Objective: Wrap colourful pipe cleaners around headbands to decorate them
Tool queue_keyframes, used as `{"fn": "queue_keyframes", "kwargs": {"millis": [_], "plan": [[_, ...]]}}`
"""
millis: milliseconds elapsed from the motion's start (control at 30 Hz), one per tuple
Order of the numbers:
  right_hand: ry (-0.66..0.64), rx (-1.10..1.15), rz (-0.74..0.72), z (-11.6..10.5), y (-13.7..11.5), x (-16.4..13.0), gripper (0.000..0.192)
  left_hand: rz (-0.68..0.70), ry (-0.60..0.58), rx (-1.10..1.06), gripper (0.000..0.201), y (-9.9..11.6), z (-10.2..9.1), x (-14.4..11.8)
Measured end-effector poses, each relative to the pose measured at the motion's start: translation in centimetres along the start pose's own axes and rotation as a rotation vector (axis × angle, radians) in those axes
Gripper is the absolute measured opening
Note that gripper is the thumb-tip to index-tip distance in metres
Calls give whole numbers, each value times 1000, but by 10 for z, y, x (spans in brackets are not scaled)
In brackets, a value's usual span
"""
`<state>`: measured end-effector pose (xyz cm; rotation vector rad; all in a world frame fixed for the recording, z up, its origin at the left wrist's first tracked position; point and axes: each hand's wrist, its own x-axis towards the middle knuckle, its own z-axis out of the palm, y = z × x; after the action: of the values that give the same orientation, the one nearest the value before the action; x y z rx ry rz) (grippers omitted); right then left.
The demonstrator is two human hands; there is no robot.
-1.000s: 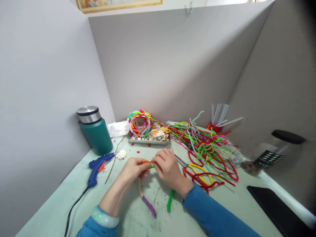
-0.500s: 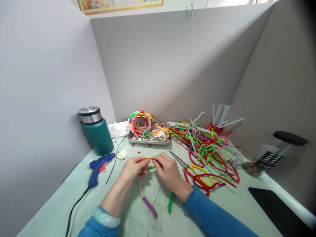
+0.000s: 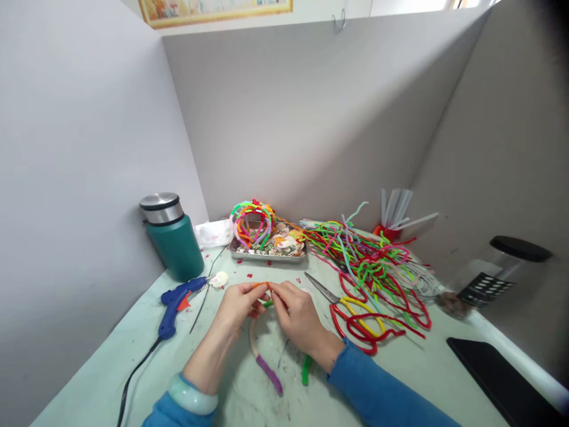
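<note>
A curved headband (image 3: 253, 341) lies under my hands, its ends toward me. Purple pipe cleaner (image 3: 270, 376) wraps its left end, green pipe cleaner (image 3: 306, 370) covers its right end, and a bare beige stretch shows on the left side. My left hand (image 3: 237, 307) grips the top of the hoop, fingers closed. Against it, my right hand (image 3: 297, 313) pinches an orange pipe cleaner (image 3: 262, 284) at the top of the band. Fingers hide most of the contact. Scissors (image 3: 340, 299) with red and yellow handles lie open just right of my right hand.
A blue glue gun (image 3: 171, 305) with its cord and a green bottle (image 3: 175, 240) stand at left. Behind sits a metal tray (image 3: 269, 257) of shells and colourful hoops. Loose pipe cleaners (image 3: 368, 255) heap at right, near a lidded jar (image 3: 493, 279) and a black flat object (image 3: 498, 373).
My right hand has shifted slightly left and its fingers have turned in around the orange pipe cleaner, whose free length is less visible. My left hand keeps its place.
</note>
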<state>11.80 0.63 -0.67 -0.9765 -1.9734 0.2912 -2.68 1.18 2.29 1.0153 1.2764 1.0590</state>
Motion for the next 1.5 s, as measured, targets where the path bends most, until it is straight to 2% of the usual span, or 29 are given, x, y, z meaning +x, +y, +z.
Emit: {"fn": "queue_keyframes", "kwargs": {"millis": [133,300,400,500,600,700,933,1233,1500], "plan": [[-42,-65,-16,0,1,-1,26,-21,-41,-55,34,-4,-3,2],[-52,-103,-41,-3,0,-1,23,-1,-26,-57,34,-8,-3,6],[27,25,5,-4,0,1,22,12,-21,-86,32,-9,-4,7],[84,217,141,-4,2,5,15,-7,-85,-114,32,-8,-5,7],[42,474,309,-2,5,8,12,-24,-171,-139,30,-6,-4,5],[13,634,373,-1,8,10,12,-46,-221,-164,29,-3,-3,2],[108,413,218,-6,5,10,11,-74,-238,-173,28,-2,-1,-2],[94,383,212,-8,7,12,12,-69,-377,-193,32,1,-4,-5],[72,336,226,-8,6,11,12,-71,-320,-72,37,0,-4,-3]]}}
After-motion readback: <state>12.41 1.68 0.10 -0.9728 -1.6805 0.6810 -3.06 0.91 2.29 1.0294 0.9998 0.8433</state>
